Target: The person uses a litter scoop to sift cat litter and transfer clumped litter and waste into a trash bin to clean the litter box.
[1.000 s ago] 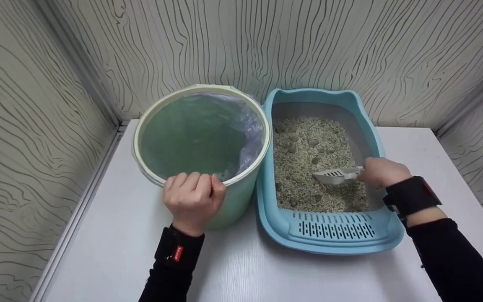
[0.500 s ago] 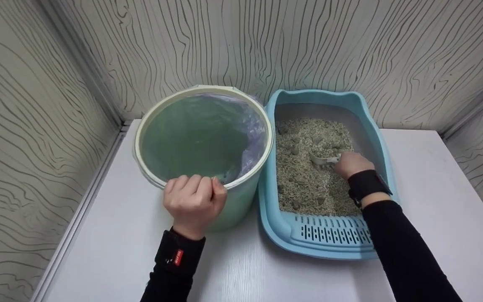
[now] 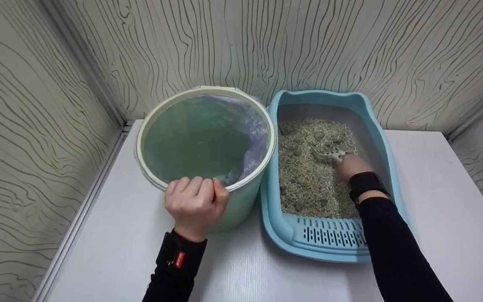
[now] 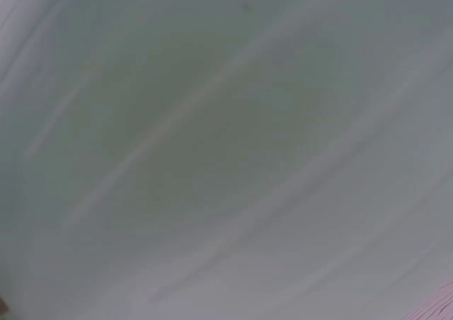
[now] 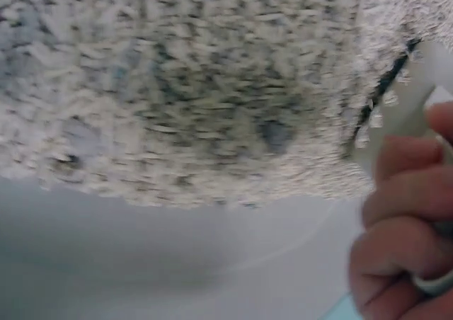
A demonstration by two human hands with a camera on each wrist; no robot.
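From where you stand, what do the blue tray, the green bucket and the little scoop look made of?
The blue litter tray looks like moulded matte plastic, with punched slots. The pale green round bucket seems smooth plastic, lined with a thin translucent bag. The small whitish slotted scoop is probably plastic too.

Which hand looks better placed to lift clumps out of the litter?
Right, probably. The right hand already grips the white plastic scoop, set in the grey litter; the left hand grips the green bin's rim.
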